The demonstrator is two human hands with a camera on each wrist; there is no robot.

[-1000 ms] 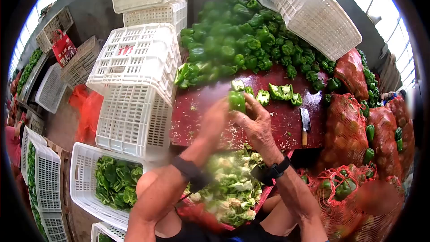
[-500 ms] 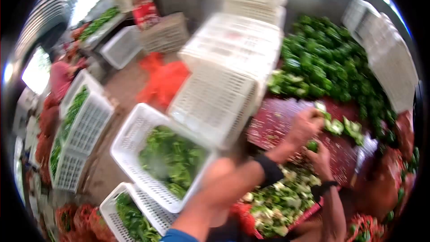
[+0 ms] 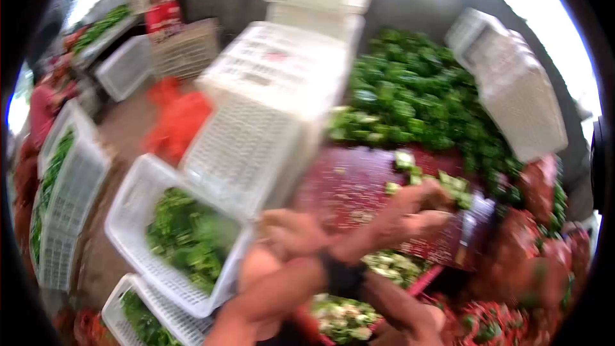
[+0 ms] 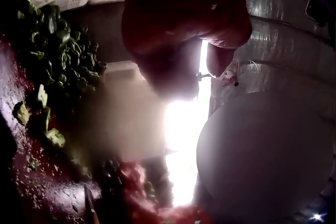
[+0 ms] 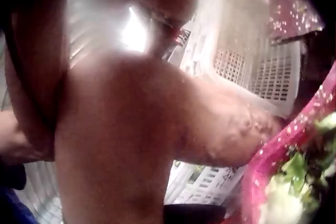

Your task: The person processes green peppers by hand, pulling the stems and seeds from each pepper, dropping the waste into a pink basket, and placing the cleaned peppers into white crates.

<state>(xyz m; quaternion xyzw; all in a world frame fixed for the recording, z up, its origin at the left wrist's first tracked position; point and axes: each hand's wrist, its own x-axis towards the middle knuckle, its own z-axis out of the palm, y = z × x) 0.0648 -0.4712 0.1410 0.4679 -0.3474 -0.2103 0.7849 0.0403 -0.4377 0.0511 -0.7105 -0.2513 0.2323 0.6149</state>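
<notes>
Right grip [image 3: 289, 230] swung left; left grip [image 3: 426, 200] just beside cut peppers [image 3: 456, 186]

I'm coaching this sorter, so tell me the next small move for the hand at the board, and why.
Probably close the left hand on the cut pepper pieces it reaches on the red board, then bring them toward the white crate of cut greens. Blur hides whether it grips any yet.

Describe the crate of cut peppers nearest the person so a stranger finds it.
Find the stack of white crates left of the red board. Just below it lies the crate; unlike them, it is open upward and holds green pieces.
</notes>
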